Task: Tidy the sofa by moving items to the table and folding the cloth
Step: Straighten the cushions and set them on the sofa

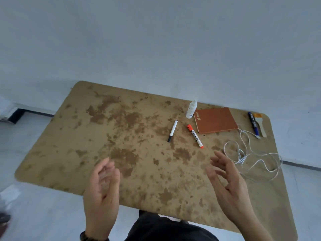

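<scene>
1. The left hand point(102, 186) and right hand point(227, 183) are held over the mottled brown bench point(69, 145), each grip loosely spread, empty;
2. a white black-capped marker point(172, 130) and rust-brown notebook point(215, 120) are laid there, presumably tidied; no cloth is seen.

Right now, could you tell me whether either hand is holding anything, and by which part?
Nothing is held: the left hand and the right hand are both open above the table, fingers empty.

Print on notebook point(216, 120), marker point(195, 136) unreadable.
</scene>
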Available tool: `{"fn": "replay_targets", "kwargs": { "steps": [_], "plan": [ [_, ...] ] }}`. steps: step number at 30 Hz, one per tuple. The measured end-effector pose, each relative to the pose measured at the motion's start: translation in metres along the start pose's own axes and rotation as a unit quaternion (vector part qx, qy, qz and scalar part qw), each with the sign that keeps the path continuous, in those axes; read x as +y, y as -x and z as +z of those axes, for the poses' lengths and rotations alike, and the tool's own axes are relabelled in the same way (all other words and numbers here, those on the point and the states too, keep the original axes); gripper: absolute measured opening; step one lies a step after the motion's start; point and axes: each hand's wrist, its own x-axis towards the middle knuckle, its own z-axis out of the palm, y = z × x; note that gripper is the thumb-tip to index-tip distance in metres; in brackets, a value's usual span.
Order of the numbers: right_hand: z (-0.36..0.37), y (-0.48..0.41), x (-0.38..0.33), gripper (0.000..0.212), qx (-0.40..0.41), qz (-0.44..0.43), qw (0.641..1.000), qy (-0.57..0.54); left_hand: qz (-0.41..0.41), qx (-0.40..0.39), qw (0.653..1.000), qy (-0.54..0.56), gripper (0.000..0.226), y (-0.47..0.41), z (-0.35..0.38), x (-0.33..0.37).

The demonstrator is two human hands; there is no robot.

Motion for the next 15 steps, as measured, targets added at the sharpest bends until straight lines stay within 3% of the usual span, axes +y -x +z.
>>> {"fn": "replay_targets", "kwargs": {
  "steps": [8, 12, 15],
  "plan": [
    [-0.006, 0.021, 0.011, 0.043, -0.15, -0.133, 0.98, 0.001, 0.02, 0.167, 0.981, -0.099, 0.028, 0.127, -0.027, 0.009],
    [0.023, 0.063, 0.02, 0.044, -0.251, -0.14, 0.958, 0.001, -0.038, 0.207, 0.968, -0.134, 0.035, 0.206, -0.059, -0.003],
    [0.047, 0.1, 0.0, 0.049, -0.332, -0.146, 0.932, -0.007, -0.084, 0.285, 0.944, -0.141, 0.038, 0.259, -0.098, -0.003]
  ]
}}
